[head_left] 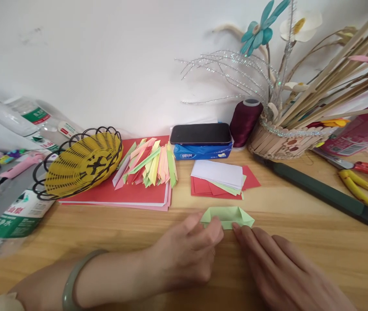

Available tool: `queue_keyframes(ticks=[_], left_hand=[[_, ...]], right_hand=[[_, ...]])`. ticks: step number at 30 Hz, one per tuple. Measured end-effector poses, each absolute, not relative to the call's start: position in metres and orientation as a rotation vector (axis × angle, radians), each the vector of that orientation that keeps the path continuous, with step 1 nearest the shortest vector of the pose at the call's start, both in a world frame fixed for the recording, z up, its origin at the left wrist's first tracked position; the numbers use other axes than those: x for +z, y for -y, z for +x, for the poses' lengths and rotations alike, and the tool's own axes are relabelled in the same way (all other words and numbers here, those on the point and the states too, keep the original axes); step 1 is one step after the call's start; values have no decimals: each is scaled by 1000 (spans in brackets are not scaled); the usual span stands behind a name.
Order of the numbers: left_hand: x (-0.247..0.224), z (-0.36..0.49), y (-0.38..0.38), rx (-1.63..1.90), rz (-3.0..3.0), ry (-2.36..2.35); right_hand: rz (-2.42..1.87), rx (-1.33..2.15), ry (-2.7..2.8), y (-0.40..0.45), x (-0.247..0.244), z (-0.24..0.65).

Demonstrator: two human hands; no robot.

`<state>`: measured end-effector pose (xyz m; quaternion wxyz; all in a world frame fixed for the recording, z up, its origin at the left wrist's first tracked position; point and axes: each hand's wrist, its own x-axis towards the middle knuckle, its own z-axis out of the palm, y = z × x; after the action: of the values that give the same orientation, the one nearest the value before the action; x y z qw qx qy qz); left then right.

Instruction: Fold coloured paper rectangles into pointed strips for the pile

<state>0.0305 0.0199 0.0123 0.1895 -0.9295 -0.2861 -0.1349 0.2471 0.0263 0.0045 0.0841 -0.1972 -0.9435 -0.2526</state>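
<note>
1. Green paper [231,217]: lies on the worktop [106,242] between the two hands, in front of the card stack. Elongated, with slanted folds at both ends and a raised far panel.
2. Left hand [184,248]: fingers curled at the left end of the paper. Whether they pinch it cannot be told.
3. Right hand [284,263]: extended, apart from the left, fingertips on the near edge, not closed around the paper.
4. Handling (judged): very light, thin, pliable; stiffer along creases. Likely to slide or spring open if released, and to crumple under a hard squeeze. Hold by the folded ends; press flat along creases.
5. Card stack: smooth white cards [218,172] over matte red cards [251,176], loosely fanned.
6. Folded strips [154,166]: narrow, crisp, multicoloured, heaped on flat red sheets [106,198].
7. Basket [83,166]: oval, yellow weave, black looped rim, tilted.
8. Phone [200,133]: flat, glossy, resting on a blue packet [203,151], beside a dark thread spool [245,123].
</note>
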Motion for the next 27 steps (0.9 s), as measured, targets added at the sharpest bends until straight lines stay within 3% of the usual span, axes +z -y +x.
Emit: queue_keyframes(ticks=[9,16,27], left_hand=[[12,28,-16,-397,-2601,938],[14,28,-18,-415,-2644,1025],[13,20,-25,-379,-2644,980]], right_hand=[[-602,-815,2819,-27,8,251],[-847,-561,2685,-22,10,255],[-633,-397,2763,-34,24,266]])
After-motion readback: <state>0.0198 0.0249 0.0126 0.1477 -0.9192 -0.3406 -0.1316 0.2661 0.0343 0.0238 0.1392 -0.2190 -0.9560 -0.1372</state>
